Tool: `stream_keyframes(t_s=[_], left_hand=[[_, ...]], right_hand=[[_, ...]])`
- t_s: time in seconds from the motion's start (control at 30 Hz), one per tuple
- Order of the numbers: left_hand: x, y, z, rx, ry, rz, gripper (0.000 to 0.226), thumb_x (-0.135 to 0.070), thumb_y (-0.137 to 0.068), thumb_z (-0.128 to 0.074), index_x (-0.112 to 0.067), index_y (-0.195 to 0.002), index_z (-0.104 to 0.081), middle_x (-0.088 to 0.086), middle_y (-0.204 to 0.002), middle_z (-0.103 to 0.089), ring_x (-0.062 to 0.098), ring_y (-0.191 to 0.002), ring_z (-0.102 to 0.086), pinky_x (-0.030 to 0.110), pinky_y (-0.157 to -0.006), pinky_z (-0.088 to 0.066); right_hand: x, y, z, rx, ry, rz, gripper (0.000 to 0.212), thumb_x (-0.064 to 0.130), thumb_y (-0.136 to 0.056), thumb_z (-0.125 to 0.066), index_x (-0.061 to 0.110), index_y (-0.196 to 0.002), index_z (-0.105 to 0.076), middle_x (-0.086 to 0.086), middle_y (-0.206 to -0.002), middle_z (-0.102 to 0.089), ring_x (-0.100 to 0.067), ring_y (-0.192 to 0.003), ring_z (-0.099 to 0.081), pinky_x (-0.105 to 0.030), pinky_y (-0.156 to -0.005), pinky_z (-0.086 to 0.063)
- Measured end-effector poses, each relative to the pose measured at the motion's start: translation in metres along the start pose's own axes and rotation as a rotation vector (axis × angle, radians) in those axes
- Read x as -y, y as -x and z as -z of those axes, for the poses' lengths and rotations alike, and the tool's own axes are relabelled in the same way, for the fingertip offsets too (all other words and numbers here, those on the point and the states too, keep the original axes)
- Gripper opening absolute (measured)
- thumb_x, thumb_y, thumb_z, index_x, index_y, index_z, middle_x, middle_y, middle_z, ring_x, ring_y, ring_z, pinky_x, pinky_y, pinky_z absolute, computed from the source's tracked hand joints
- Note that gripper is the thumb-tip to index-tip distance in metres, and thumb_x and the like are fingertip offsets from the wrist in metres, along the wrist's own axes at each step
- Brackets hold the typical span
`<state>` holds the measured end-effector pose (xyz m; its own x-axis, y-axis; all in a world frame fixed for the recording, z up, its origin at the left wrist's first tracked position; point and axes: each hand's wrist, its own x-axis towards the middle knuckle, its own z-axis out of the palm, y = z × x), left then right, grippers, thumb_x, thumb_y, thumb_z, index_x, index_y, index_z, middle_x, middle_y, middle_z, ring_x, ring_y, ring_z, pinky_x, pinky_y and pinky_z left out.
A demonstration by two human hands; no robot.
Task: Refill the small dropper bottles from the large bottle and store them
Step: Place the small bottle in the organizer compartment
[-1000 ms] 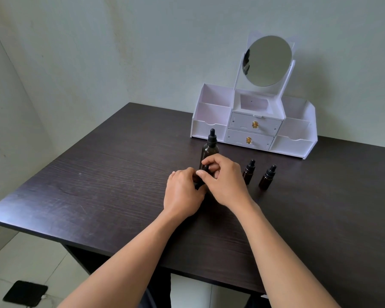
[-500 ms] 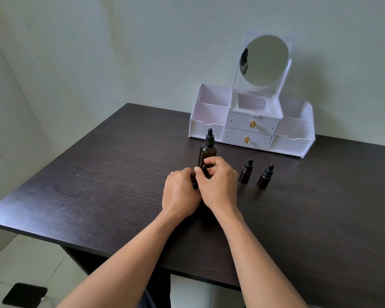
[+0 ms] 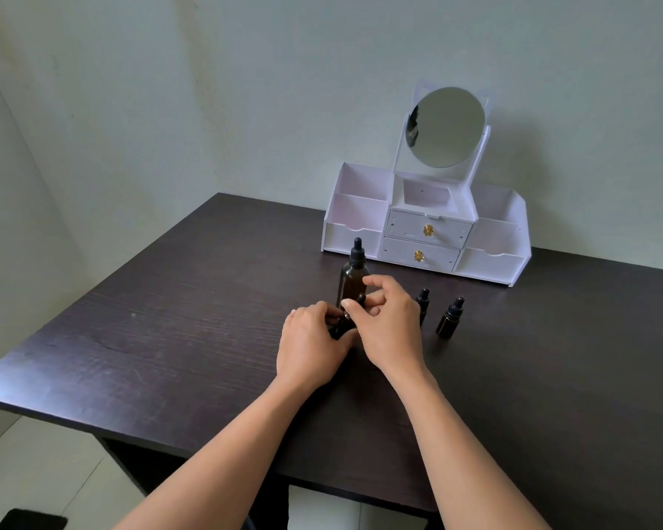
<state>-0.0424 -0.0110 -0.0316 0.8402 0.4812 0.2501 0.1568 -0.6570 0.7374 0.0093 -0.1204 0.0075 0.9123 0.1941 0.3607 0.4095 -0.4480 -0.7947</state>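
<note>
Both hands meet near the middle of the dark wood table (image 3: 169,338), busy w/ one small dropper bottle, the held bottle (image 3: 339,330). L hand (image 3: 311,346) has its fingers curled round the lower part of it, back of hand up; can't tell if the hand rests on the tabletop or sits just above it. R hand (image 3: 387,323) comes in from the right, thumb & forefinger bent in a pinch at the top end of the same bottle, other fingers loosely curled behind. Only a dark sliver shows btwn the two hands, so can't tell if its cap is on or off.

Just on the far side of the hands the big bottle (image 3: 353,281) stands upright: brown glass, black dropper cap on. R forefinger overlaps it from here; contact unclear.

To the right, two more small ones, both upright w/ caps on. The middle small bottle (image 3: 423,296) is just beside the R hand, lower half hidden by it. The right small bottle (image 3: 449,321) stands a bit further right & nearer, apart from its neighbour.

Far side of the table, by the wall: white organizer (image 3: 360,235) w/ open compartments left & right, two drawers (image 3: 406,256) stacked in the centre w/ gold knobs, and a round mirror (image 3: 446,126) on top.

Near left, on the tiled floor, a dark flat object (image 3: 31,520); can't make out what.
</note>
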Motion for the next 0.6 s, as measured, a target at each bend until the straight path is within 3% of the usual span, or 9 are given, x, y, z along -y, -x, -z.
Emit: stream_keyframes(t_s=[0.07, 0.2, 0.37, 0.47, 0.53, 0.6], left_hand=[[0.002, -0.001, -0.001, -0.001, -0.036, -0.012, 0.054, -0.051, -0.076, -0.079, -0.024, -0.120, -0.063, -0.007, -0.109, -0.066, 0.015, -0.109, -0.058, 0.038, -0.098, -0.050], [0.003, -0.005, -0.004, 0.022, -0.181, -0.021, 0.079, -0.061, -0.078, -0.073, -0.019, -0.140, -0.048, -0.001, -0.140, -0.051, 0.018, -0.137, -0.037, 0.036, -0.117, -0.030], [0.003, -0.030, -0.009, 0.155, -0.375, -0.005, 0.091, -0.080, -0.076, -0.058, -0.020, -0.143, -0.045, -0.001, -0.156, -0.038, 0.020, -0.150, -0.020, 0.045, -0.124, -0.011], [0.007, -0.044, -0.010, 0.194, -0.389, -0.027, 0.089, -0.085, -0.075, -0.051, -0.026, -0.142, -0.047, -0.005, -0.157, -0.036, 0.019, -0.151, -0.015, 0.049, -0.123, -0.008], [0.009, -0.045, -0.014, 0.170, -0.424, -0.061, 0.085, -0.085, -0.078, -0.045, -0.028, -0.140, -0.047, -0.006, -0.155, -0.037, 0.018, -0.150, -0.016, 0.051, -0.121, -0.010], [0.009, -0.044, -0.016, 0.146, -0.455, -0.082, 0.084, -0.085, -0.080, -0.040, -0.027, -0.140, -0.046, -0.006, -0.154, -0.038, 0.017, -0.147, -0.018, 0.052, -0.120, -0.011]], right_hand=[[0.001, -0.007, 0.013, -0.022, -0.026, -0.006, 0.037, 0.024, -0.083, -0.079, 0.021, -0.117, -0.064, 0.013, -0.078, -0.062, 0.008, -0.063, -0.058, -0.006, -0.062, -0.047], [0.007, -0.032, 0.045, -0.078, -0.033, 0.045, 0.031, 0.023, -0.084, -0.078, 0.020, -0.112, -0.066, 0.011, -0.083, -0.062, 0.001, -0.068, -0.058, -0.013, -0.067, -0.047], [0.015, -0.080, 0.088, -0.140, 0.003, 0.093, 0.016, 0.019, -0.087, -0.074, 0.019, -0.103, -0.070, 0.013, -0.083, -0.065, 0.003, -0.063, -0.059, -0.004, -0.058, -0.042], [0.014, -0.111, 0.107, -0.188, 0.048, 0.103, 0.011, 0.018, -0.089, -0.072, 0.018, -0.101, -0.072, 0.002, -0.090, -0.070, -0.001, -0.070, -0.062, -0.022, -0.073, -0.055], [0.011, -0.132, 0.116, -0.217, 0.058, 0.102, 0.010, 0.017, -0.089, -0.072, 0.019, -0.099, -0.073, 0.000, -0.091, -0.071, -0.014, -0.077, -0.067, -0.036, -0.081, -0.059], [0.007, -0.151, 0.122, -0.249, 0.081, 0.103, 0.011, 0.017, -0.088, -0.071, 0.019, -0.099, -0.074, -0.001, -0.092, -0.072, -0.021, -0.081, -0.070, -0.039, -0.082, -0.059]])
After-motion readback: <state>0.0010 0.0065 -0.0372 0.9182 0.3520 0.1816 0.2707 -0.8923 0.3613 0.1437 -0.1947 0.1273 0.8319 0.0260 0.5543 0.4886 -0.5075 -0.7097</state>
